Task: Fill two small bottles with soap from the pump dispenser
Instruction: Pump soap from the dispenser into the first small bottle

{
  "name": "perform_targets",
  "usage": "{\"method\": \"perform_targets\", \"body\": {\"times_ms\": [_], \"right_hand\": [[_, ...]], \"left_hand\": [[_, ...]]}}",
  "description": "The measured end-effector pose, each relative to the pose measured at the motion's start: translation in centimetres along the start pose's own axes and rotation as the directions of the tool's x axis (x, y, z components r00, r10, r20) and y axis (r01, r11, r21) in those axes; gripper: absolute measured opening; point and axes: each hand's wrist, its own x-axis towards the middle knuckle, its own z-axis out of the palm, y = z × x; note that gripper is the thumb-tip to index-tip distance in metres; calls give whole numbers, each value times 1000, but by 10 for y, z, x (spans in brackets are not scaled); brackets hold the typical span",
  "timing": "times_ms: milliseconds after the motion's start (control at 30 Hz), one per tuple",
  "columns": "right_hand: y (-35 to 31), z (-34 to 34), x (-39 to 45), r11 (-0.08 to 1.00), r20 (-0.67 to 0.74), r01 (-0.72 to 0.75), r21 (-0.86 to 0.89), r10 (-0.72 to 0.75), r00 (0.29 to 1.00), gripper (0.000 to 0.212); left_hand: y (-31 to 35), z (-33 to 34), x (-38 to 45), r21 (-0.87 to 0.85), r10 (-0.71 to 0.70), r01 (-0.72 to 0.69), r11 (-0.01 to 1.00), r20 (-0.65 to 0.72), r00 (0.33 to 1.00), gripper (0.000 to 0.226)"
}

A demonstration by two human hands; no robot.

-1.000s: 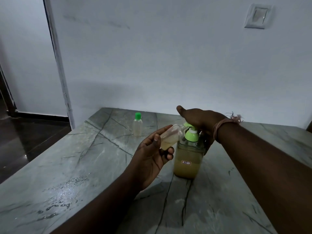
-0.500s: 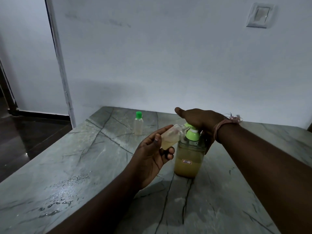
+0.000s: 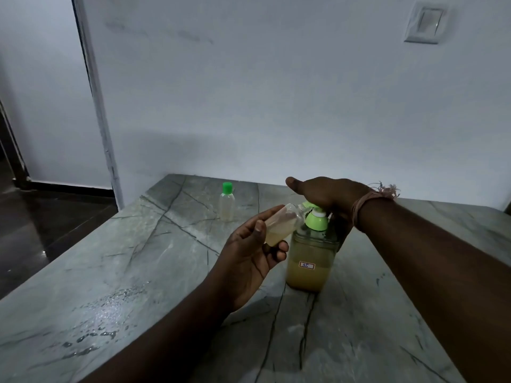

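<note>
Grey-green marble veined with dark cracks forms the worktop, which runs back to a pale wall carrying a switch plate high on the right. Water droplets speckle the worktop near its left edge.

Roughly mid-worktop stands the pump dispenser, a clear jar of yellowish soap with a green pump collar and a small white label marked 35. On top of the pump lies the right hand, palm down with the thumb stretched out to the left; its fingers drop behind the jar, so how far they curl I cannot tell. A bundle of thread (pinkish, frayed at the ends) wraps that wrist.

Just left of the dispenser, the left hand grips the open small bottle between thumb and curled fingers — tilted, its mouth up against the green nozzle, soap pooled in its lower end.

Toward the back edge stands the capped small bottle, upright, green lid on, well apart from both hands — with a pale fill low inside.
</note>
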Motion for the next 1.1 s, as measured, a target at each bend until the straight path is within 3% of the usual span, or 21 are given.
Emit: {"method": "perform_targets", "body": {"times_ms": [100,233,300,367,433,500,633,800,967,1100], "right_hand": [[0,-1,-1,1000,24,11,-16,-10,1000,73],[0,-4,-2,934,250,-237,267,170,953,95],[0,-5,-4,917,292,-265,299,177,940,97],[-1,-3,-4,948,211,-186,258,133,968,88],[-2,-1,-2,991,66,-65,119,57,996,77],[-1,1,1,1000,9,-2,6,2,1000,72],[1,0,2,999,23,2,35,-3,1000,76],[1,-4,-2,926,249,-237,294,166,954,94],[-3,1,0,1000,3,-17,19,17,1000,72],[0,2,3,1000,8,10,5,-10,1000,74]], "left_hand": [[1,0,-1,28,5,-5,1000,-1,1000,42],[2,2,-1,41,18,-19,999,1,1000,40],[3,1,-1,36,14,-14,999,-1,1000,40],[3,1,-1,37,12,-12,999,-6,1000,41],[1,0,0,31,12,-12,999,-12,1000,43],[1,-1,-1,21,4,-4,1000,-19,1000,44],[1,-1,0,37,8,-7,999,-12,1000,41],[2,1,0,44,10,-10,999,-10,1000,39],[0,-2,1,26,4,-3,1000,-21,1000,44],[-1,-3,0,53,12,-11,999,-21,1000,42]]}}
